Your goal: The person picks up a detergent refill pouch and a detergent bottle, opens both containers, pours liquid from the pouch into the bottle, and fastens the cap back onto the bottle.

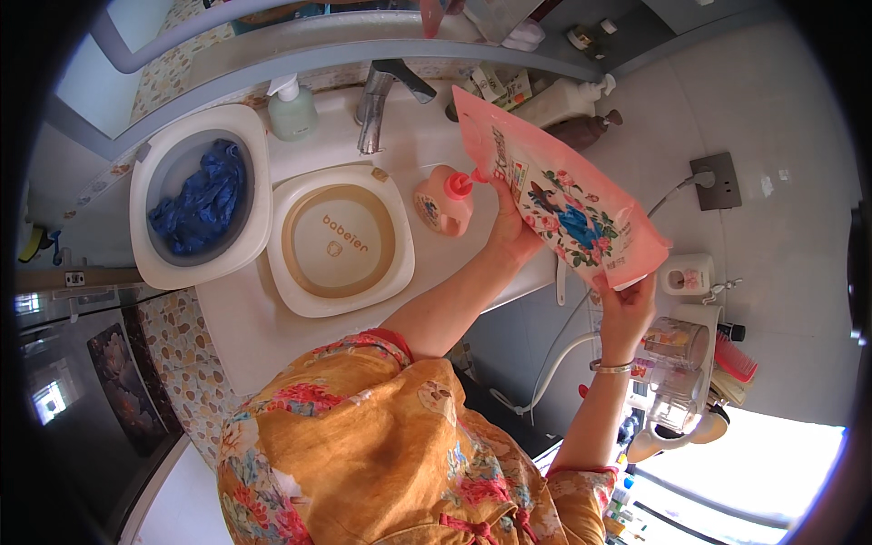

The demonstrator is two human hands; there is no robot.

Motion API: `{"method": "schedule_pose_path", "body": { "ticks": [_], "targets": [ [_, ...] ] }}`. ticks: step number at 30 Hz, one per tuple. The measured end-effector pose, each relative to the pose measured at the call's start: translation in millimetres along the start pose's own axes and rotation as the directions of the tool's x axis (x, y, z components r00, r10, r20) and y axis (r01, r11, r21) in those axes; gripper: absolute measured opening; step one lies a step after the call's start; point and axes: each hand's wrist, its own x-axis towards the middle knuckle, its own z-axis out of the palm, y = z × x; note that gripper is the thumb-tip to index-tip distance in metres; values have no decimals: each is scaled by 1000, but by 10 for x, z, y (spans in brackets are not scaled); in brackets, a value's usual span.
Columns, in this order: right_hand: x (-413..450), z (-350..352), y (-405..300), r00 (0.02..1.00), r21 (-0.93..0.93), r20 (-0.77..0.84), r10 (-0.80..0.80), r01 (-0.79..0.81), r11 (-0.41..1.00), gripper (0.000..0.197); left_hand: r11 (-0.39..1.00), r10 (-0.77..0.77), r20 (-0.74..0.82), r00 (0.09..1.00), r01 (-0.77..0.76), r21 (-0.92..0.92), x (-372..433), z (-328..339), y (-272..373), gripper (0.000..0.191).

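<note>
A pink refill pouch [545,184] printed with roses and a blue bird is tilted over the washbasin counter, held between both hands. My left hand [512,228] grips its lower side near the spout. Farther along, my right hand [625,306] pinches the pouch's bottom edge. The pouch's small red spout points at the open mouth of a pink plastic bottle [428,197] with a red neck and a side handle. Whether liquid is flowing between them I cannot tell. The bottle stands on the basin, just left of my left hand.
Left of the bottle sits a cream folding washbasin [286,300]; a second basin [259,259] holds blue cloth. Behind them are a green pump bottle [293,112] and a metal faucet [375,102]. A wall socket [725,180] with a plugged cord and a cup rack [708,340] are at right.
</note>
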Motion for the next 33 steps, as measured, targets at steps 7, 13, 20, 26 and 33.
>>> {"method": "schedule_pose_path", "body": {
  "ticks": [7,13,20,26,33],
  "targets": [
    [0,48,3,1000,115,1,-24,24,993,60,999,-10,29,1000,11,-34,23,-2,13,77],
    [-21,91,-22,994,185,32,-100,92,978,70,998,-11,-15,1000,10,-59,34,-2,16,79],
    [-26,76,92,997,160,66,37,-47,986,58,1000,-6,-24,1000,5,-30,46,-31,4,83],
    [-24,84,109,998,136,18,59,-61,989,48,999,0,-22,1000,-1,-35,50,-59,1,80],
    [-18,107,134,997,153,-60,55,-45,987,34,999,-9,-12,1000,8,-49,8,-10,1,72]
  ]
}}
